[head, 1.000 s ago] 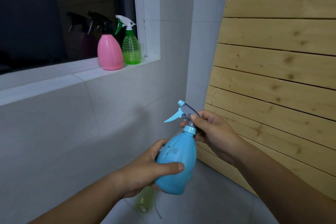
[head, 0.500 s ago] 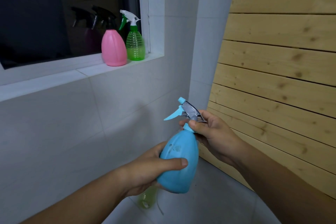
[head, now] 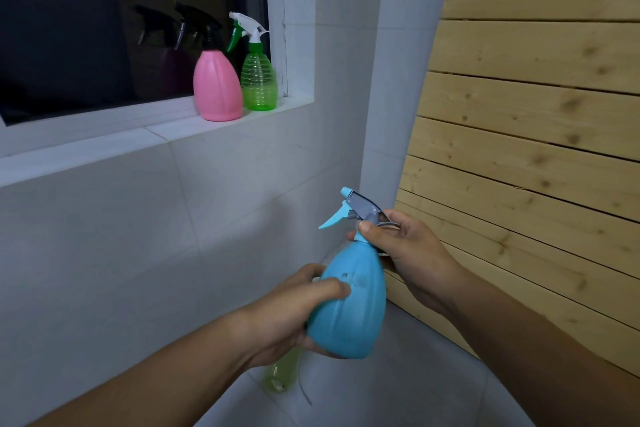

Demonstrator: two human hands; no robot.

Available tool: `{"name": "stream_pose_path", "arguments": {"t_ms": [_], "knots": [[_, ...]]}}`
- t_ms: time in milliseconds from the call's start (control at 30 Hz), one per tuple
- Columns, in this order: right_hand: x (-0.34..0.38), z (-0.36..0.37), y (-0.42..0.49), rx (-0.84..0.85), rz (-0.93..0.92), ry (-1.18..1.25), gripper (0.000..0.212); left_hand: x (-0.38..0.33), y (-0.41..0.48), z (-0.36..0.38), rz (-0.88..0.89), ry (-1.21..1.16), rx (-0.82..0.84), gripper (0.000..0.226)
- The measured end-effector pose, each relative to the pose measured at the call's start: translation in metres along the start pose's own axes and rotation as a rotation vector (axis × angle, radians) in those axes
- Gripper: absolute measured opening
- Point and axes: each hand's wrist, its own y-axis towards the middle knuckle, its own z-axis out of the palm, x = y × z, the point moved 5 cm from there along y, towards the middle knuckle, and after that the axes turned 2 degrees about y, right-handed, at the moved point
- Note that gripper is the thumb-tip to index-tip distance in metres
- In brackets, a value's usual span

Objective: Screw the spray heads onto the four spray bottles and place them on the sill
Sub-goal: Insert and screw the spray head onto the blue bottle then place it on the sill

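Four spray bottles and two hands in view.

Two bottles stand on the sill: one pink bottle with a black spray head, one clear green bottle with a white-and-green head. One blue bottle is held by two hands. One yellow-green bottle lies below, partly hidden.

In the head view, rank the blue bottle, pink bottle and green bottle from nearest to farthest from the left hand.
1. Blue bottle, held in the left hand.
2. Pink bottle, on the sill, left of the green one.
3. Green bottle, on the sill by the window frame.
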Motion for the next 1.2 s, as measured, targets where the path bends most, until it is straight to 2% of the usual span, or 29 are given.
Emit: {"name": "stream_pose_path", "arguments": {"t_ms": [167, 267, 300, 400, 567, 733, 867, 900, 1067, 1133, 1200], "knots": [[-0.007, -0.001, 0.0, 0.011, 0.053, 0.025, 0.025, 0.0, -0.001, 0.002, 0.037, 0.15, -0.095, 0.061], [-0.008, 0.004, -0.002, 0.043, 0.067, 0.063, 0.024, 0.005, -0.002, 0.004, 0.006, 0.102, -0.052, 0.08], [-0.008, 0.006, -0.002, 0.05, 0.066, 0.075, 0.022, 0.008, -0.002, 0.003, -0.022, 0.062, -0.024, 0.079], [-0.006, 0.008, -0.002, 0.062, 0.052, 0.078, 0.02, 0.009, -0.001, 0.003, -0.059, -0.024, 0.068, 0.057], [-0.005, 0.007, -0.002, 0.069, 0.049, 0.07, 0.027, 0.003, -0.001, 0.005, 0.021, 0.049, 0.008, 0.069], [-0.003, 0.008, -0.003, 0.071, 0.043, 0.091, 0.029, 0.005, -0.003, 0.004, -0.016, 0.0, 0.078, 0.058], [-0.005, 0.008, -0.002, 0.064, 0.054, 0.104, 0.029, 0.004, -0.002, 0.002, 0.006, 0.03, 0.0, 0.09], [-0.006, 0.008, -0.002, 0.054, 0.062, 0.117, 0.028, 0.004, -0.002, 0.004, 0.004, 0.049, -0.011, 0.092], [-0.007, 0.007, -0.001, 0.039, 0.07, 0.135, 0.024, 0.006, -0.002, 0.009, -0.076, -0.033, 0.089, 0.057], [-0.007, 0.005, -0.001, 0.034, 0.069, 0.128, 0.024, 0.005, -0.001, 0.006, -0.058, -0.006, 0.067, 0.06], [-0.008, 0.005, -0.002, 0.025, 0.069, 0.107, 0.025, 0.002, -0.001, 0.002, -0.008, 0.079, -0.038, 0.073]]}}
